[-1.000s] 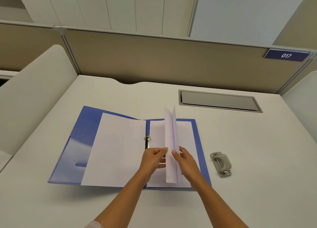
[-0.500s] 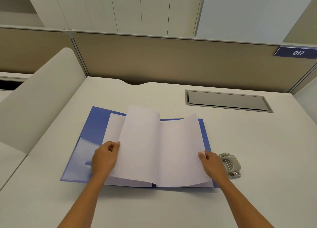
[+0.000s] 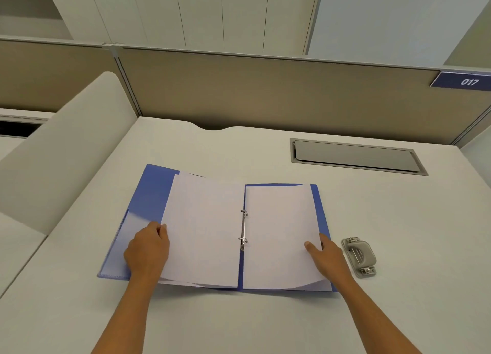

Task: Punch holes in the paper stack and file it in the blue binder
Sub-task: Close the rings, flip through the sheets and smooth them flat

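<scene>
The blue binder (image 3: 151,194) lies open on the desk, its metal rings (image 3: 243,230) showing at the spine. White paper sheets lie on both halves: a left pile (image 3: 204,228) and a right pile (image 3: 279,234). My left hand (image 3: 147,250) pinches the outer edge of the left sheets. At the outer edge of the right sheets, my right hand (image 3: 325,255) holds the paper with the thumb on top. The grey hole punch (image 3: 359,256) sits on the desk just right of the binder.
A grey cable hatch (image 3: 356,157) is set into the desk at the back right. Beige partition walls (image 3: 265,93) close the desk at the back, and a white side panel (image 3: 61,146) stands on the left.
The sheets that stood upright at the spine have been spread apart and laid flat on both halves. My hands moved outward from the middle to the two outer paper edges.
</scene>
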`<state>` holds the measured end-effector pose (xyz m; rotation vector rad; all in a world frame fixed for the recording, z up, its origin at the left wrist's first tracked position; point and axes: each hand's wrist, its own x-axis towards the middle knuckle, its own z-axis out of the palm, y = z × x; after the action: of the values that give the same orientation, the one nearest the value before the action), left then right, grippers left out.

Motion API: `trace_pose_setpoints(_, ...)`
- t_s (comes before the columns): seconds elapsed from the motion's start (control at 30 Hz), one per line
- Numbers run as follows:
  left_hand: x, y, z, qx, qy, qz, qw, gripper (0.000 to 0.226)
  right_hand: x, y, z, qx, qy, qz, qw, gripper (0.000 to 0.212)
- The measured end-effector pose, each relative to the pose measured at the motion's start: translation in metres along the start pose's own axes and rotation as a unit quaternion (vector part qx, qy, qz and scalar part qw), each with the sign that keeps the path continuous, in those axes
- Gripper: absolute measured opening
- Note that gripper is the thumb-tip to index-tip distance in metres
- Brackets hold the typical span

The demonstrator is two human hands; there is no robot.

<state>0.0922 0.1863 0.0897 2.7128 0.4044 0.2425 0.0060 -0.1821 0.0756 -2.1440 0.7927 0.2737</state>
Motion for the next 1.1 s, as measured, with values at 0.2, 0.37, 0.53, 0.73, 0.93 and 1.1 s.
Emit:
trace_pose_setpoints(0.2,-0.004,0.008,0.0,-0.01,0.044,0.005,0.999,0.031,-0.002,-0.007,0.003,0.057,-0.015,-0.013,0.998,0.063)
trace_pose_setpoints(0.37,-0.019,0.046,0.005,-0.222,-0.091,0.034,0.97,0.03,-0.018,-0.037,0.006,0.235,-0.072,0.002,0.969,0.067)
trace_pose_setpoints(0.53,-0.042,0.104,-0.003,-0.378,-0.367,-0.048,0.849,0.045,-0.035,-0.066,0.036,0.265,-0.122,-0.083,0.953,0.074)
trace_pose_setpoints(0.73,-0.048,0.127,0.002,-0.409,-0.395,-0.057,0.821,0.04,-0.057,-0.079,0.074,0.241,-0.172,-0.142,0.944,0.071)
trace_pose_setpoints(0.93,-0.037,0.102,0.01,-0.29,-0.258,-0.019,0.921,0.059,-0.055,-0.07,0.077,0.117,-0.106,-0.232,0.96,0.054)
trace_pose_setpoints(1.1,-0.021,0.069,0.005,-0.272,-0.2,-0.039,0.94,0.062,-0.03,-0.038,0.061,-0.061,0.037,-0.197,0.978,0.076)
